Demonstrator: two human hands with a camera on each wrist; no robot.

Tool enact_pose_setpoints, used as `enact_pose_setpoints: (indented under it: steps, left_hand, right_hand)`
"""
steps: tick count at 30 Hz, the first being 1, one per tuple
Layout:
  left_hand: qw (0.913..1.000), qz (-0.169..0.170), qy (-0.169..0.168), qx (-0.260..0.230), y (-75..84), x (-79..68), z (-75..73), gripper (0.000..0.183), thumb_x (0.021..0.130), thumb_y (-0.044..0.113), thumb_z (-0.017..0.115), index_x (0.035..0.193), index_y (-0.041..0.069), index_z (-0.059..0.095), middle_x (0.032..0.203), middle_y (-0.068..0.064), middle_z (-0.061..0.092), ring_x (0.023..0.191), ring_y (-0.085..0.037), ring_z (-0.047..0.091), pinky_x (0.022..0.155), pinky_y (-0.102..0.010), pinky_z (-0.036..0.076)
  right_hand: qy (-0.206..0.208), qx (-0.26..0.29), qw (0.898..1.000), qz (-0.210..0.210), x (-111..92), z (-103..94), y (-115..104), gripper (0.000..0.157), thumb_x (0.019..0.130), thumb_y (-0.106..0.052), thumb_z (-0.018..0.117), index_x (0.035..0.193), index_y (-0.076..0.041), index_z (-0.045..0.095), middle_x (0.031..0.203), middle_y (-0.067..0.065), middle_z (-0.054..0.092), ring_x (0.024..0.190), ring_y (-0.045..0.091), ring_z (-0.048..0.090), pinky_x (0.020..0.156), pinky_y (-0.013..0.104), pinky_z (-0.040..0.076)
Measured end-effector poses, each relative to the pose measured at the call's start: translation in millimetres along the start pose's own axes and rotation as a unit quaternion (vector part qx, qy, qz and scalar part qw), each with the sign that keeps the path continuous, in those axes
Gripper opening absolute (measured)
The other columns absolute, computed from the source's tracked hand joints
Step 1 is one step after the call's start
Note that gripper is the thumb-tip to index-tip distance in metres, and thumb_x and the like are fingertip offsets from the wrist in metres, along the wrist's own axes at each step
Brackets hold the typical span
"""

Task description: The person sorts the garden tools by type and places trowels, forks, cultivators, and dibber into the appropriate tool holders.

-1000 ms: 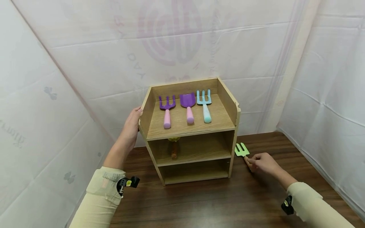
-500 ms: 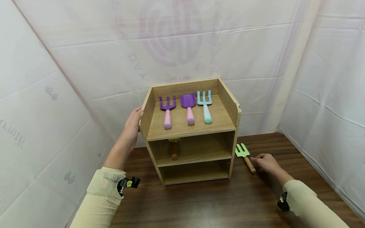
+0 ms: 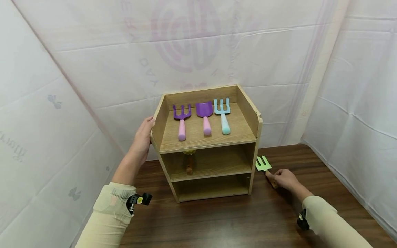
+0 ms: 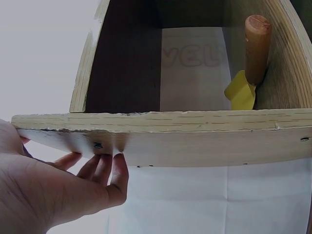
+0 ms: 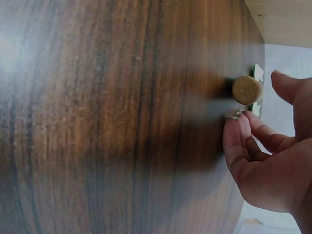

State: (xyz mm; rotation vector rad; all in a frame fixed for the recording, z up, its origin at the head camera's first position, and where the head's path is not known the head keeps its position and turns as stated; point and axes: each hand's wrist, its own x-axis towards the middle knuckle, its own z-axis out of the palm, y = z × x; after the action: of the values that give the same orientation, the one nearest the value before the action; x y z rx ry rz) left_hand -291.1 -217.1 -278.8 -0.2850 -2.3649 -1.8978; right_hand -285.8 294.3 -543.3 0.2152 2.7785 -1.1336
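My left hand (image 3: 143,137) holds the left side panel of a wooden shelf unit (image 3: 206,146). In the left wrist view, bent fingertips (image 4: 119,163) touch the panel's outer face; the thumb is mostly hidden. My right hand (image 3: 286,179) is over a small green garden fork (image 3: 263,163) on the table, hiding part of its wooden handle. Seen from the right wrist, the handle's round end (image 5: 246,90) faces the camera. Fingertips are beside it at table level, while the thumb (image 5: 285,87) stands slightly off it.
On the top shelf lie a purple fork (image 3: 182,113), a purple shovel (image 3: 204,109) and a light-blue fork (image 3: 222,110). The middle shelf holds a yellow tool (image 4: 241,92) with a wooden handle. Whitish sheets (image 3: 108,69) hang behind the dark wooden table (image 3: 217,224).
My right hand drew back to the right, uncovering the green fork's handle, then came back over it. The left hand and the shelf unit have kept their place.
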Motion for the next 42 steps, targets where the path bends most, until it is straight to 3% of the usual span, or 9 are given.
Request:
enact_pose_setpoints:
  steps: [3, 9, 17, 24, 30, 33, 36, 39, 42]
  left_hand:
    - [1.0000, 0.000, -0.002, -0.001, 2.4, -0.4, -1.1, 0.060, 0.113, 0.042, 0.032, 0.164, 0.011, 0.035, 0.137, -0.001, 0.049, 0.120, -0.012, 0.047, 0.104, -0.032, 0.036]
    - [0.9999, -0.011, -0.011, 0.006, 5.6, -0.1, -4.0, 0.061, 0.112, 0.042, 0.034, 0.165, 0.011, 0.035, 0.137, -0.003, 0.051, 0.117, -0.012, 0.048, 0.103, -0.033, 0.037]
    - [0.9993, -0.031, -0.004, 0.018, 9.7, -0.4, -7.7, 0.061, 0.111, 0.040, 0.039, 0.166, 0.013, 0.039, 0.147, -0.012, 0.051, 0.114, -0.007, 0.053, 0.100, -0.031, 0.042]
    - [0.9993, -0.034, 0.005, 0.016, 13.6, -0.1, -9.6, 0.057, 0.110, 0.035, 0.045, 0.162, 0.013, 0.047, 0.127, 0.002, 0.061, 0.100, -0.002, 0.061, 0.088, -0.025, 0.051]
    - [0.9994, -0.026, 0.011, 0.021, 13.1, 0.3, -10.9, 0.059, 0.109, 0.036, 0.047, 0.163, 0.012, 0.045, 0.122, 0.005, 0.062, 0.097, -0.002, 0.062, 0.086, -0.023, 0.053]
    - [0.9993, -0.027, 0.009, 0.023, 12.5, 0.1, -10.2, 0.059, 0.109, 0.036, 0.047, 0.163, 0.013, 0.046, 0.128, 0.000, 0.062, 0.099, -0.003, 0.062, 0.088, -0.024, 0.053]
    - [0.9990, -0.032, 0.004, 0.031, 12.3, -0.9, -9.5, 0.060, 0.110, 0.039, 0.044, 0.165, 0.015, 0.042, 0.144, -0.009, 0.057, 0.107, -0.005, 0.059, 0.093, -0.027, 0.050]
    - [0.9986, -0.039, 0.002, 0.037, 12.7, -1.8, -9.5, 0.061, 0.110, 0.041, 0.042, 0.167, 0.017, 0.039, 0.159, -0.016, 0.047, 0.114, -0.008, 0.055, 0.098, -0.029, 0.047]
    - [0.9985, -0.040, 0.002, 0.038, 13.3, -2.0, -9.9, 0.062, 0.110, 0.041, 0.041, 0.167, 0.017, 0.038, 0.162, -0.018, 0.044, 0.116, -0.009, 0.053, 0.099, -0.031, 0.046]
  right_hand:
    - [-0.013, 0.000, 1.000, -0.004, -0.5, 2.2, -2.2, 0.054, 0.100, -0.055, 0.068, 0.096, -0.002, 0.068, 0.091, 0.012, 0.071, 0.077, 0.021, 0.058, 0.066, 0.032, 0.045]
    - [-0.037, 0.002, 0.999, 0.004, 1.9, 5.8, -2.8, 0.044, 0.095, -0.045, 0.078, 0.078, -0.011, 0.054, 0.070, 0.002, 0.059, 0.063, 0.016, 0.046, 0.061, 0.031, 0.040]
    - [-0.055, -0.015, 0.998, -0.003, 3.7, 4.0, -5.6, 0.048, 0.098, -0.032, 0.073, 0.060, -0.019, 0.047, 0.054, -0.006, 0.046, 0.053, 0.012, 0.039, 0.056, 0.028, 0.037]
    - [-0.061, 0.006, 0.998, 0.004, 2.0, -0.3, -7.4, 0.048, 0.099, -0.026, 0.073, 0.058, -0.018, 0.048, 0.056, -0.004, 0.054, 0.053, 0.011, 0.045, 0.056, 0.025, 0.040]
    - [-0.071, 0.054, 0.995, 0.035, 4.6, -6.1, -9.4, 0.036, 0.098, -0.020, 0.072, 0.067, -0.013, 0.057, 0.066, 0.000, 0.060, 0.061, 0.014, 0.058, 0.059, 0.029, 0.055]
    - [-0.077, 0.041, 0.995, 0.042, 5.2, -10.5, -9.0, 0.030, 0.099, -0.022, 0.072, 0.074, -0.009, 0.061, 0.078, 0.006, 0.063, 0.069, 0.017, 0.064, 0.063, 0.033, 0.062]
    - [-0.090, 0.037, 0.995, 0.037, 5.2, -14.0, -8.9, 0.027, 0.099, -0.021, 0.070, 0.079, -0.006, 0.060, 0.085, 0.011, 0.062, 0.074, 0.020, 0.066, 0.066, 0.036, 0.065]
    - [-0.101, 0.053, 0.993, 0.042, 6.4, -15.2, -8.6, 0.028, 0.099, -0.020, 0.070, 0.077, -0.009, 0.055, 0.084, 0.010, 0.059, 0.074, 0.020, 0.065, 0.066, 0.035, 0.065]
    - [-0.124, 0.088, 0.987, 0.055, 7.1, -15.6, -7.7, 0.032, 0.100, -0.019, 0.068, 0.075, -0.012, 0.049, 0.085, 0.009, 0.056, 0.073, 0.019, 0.063, 0.068, 0.035, 0.066]
